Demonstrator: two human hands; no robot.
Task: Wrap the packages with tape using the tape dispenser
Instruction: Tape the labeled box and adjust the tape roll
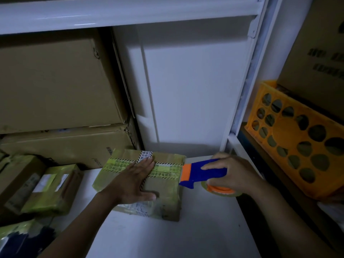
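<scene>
White shelf surface [195,229] in dim light, taped package [163,194] flat under left hand [134,180] with fingers straight, right hand [231,173] gripped blue tape dispenser [202,173], long axis left-right, orange nose at package's right edge

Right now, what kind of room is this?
Probably a storeroom or packing room: big cardboard boxes stacked under a white shelf, a taped package on the table, and an orange crate.

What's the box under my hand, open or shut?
Shut. The box has a flat top with yellow tape across it; the left hand presses on it.
</scene>
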